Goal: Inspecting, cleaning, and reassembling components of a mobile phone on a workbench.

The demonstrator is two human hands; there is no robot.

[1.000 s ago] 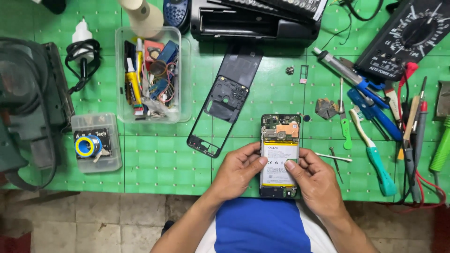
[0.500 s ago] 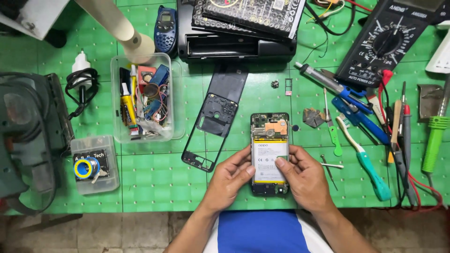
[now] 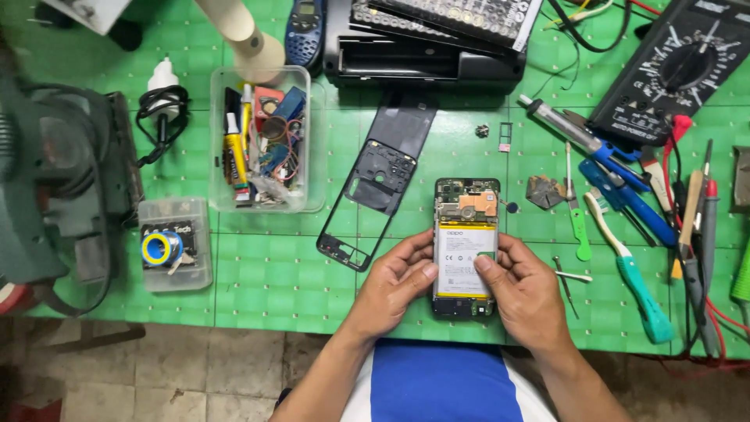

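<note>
- The opened phone (image 3: pixel 466 246) lies face down on the green cutting mat (image 3: pixel 273 273), near the front edge and slightly right of centre, its back cover off so the battery (image 3: pixel 465 262) and the circuit board (image 3: pixel 467 202) at its far end are exposed.
- The left hand (image 3: pixel 397 281) clamps the phone's left side, thumb lying along the battery's edge, apparently to stop the body sliding.
- The right hand (image 3: pixel 525 291) grips the right side, its thumb pressed down on the battery face near the right edge; both hands are closed on the phone, none free.
- Holding it from both sides leaves the far half with the board uncovered and in plain sight.
- Just left of the phone lies the removed black frame (image 3: pixel 367 203), tilted, its near corner close to the left hand's knuckles but not touching.
- Farther left stands a clear plastic tub (image 3: pixel 266 141) of glue tubes and small parts, and nearer, a small clear box (image 3: pixel 173 244) holding a blue and yellow roll.
- To the right, tweezers (image 3: pixel 574 275) lie near the right hand, then a teal-handled brush (image 3: pixel 633 273), blue-handled pliers (image 3: pixel 625 195) and a soldering iron (image 3: pixel 562 129).
- A multimeter (image 3: pixel 672 70) sits at the far right; a black device (image 3: pixel 426 55) lies at the far centre.
- Open mat remains between the frame and the small box; the right side is crowded, and the mat's near edge runs close under the wrists.
</note>
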